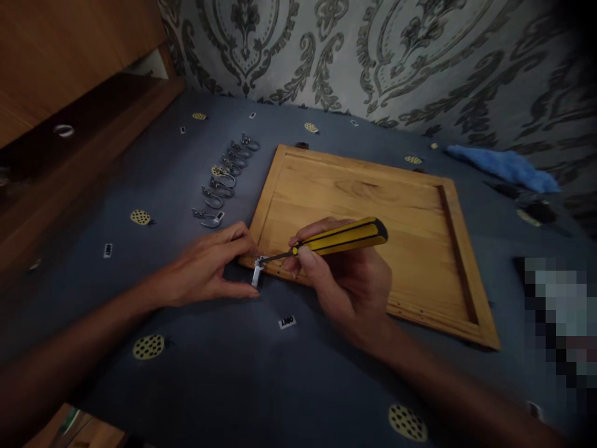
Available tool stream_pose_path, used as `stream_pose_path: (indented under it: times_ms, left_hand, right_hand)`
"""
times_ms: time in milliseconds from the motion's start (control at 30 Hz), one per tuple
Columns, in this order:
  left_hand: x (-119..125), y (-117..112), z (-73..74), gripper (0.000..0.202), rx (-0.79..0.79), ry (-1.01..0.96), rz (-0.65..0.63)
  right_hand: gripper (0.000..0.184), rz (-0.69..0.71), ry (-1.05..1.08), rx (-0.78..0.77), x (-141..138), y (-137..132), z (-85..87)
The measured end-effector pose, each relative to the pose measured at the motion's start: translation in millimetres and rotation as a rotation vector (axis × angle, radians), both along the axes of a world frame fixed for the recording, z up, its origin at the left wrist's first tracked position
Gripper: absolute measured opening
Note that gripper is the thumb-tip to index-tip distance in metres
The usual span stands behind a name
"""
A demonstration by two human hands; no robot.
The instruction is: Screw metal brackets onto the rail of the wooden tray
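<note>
A wooden board (373,205) with a raised rim lies flat on a dark blue cloth (224,373). My right hand (345,280) is closed round a screwdriver (342,238) with a yellow and black handle; its tip points left at the board's near left corner. A small metal hook (256,272) hangs at that corner edge. My left hand (209,264) pinches this hook between thumb and fingers, holding it against the wood.
A row of several more metal hooks (224,180) lies on the cloth to the left of the board. A blue rag (504,165) sits at the far right by the patterned wall. A wooden shelf (69,143) runs along the left side.
</note>
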State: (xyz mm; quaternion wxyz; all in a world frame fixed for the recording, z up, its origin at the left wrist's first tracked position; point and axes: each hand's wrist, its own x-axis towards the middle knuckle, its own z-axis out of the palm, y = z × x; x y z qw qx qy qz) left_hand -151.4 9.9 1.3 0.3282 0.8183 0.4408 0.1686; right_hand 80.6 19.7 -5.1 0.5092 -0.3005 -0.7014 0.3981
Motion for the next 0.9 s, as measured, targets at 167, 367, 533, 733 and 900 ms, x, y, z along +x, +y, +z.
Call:
stream_pose_path:
  times_ms: [167,367,533,733,900]
  left_hand:
    - [-1,1,-1.2,0.034,0.023,-0.003,-0.006]
    - [-2,1,-5.4,0.037,0.031,-0.047,-0.018]
    - [-2,1,-4.8,0.038,0.037,-0.029,-0.014]
    - [-3,3,-7.9,0.041,0.047,-0.043,-0.011]
    - [-4,4,-10.8,0.044,0.077,-0.047,0.004]
  right_hand:
    - [0.008,0.01,-0.113,0.078,-8,10,11.7]
    - [0.01,-0.001,-0.204,0.215,-8,14,19.6]
    - [0.012,0.041,-0.135,0.188,-10,15,16.9]
    - [0.015,0.054,0.076,0.059,-11,13,21.9]
    - [0.029,0.136,0.136,0.034,-8,14,26.9]
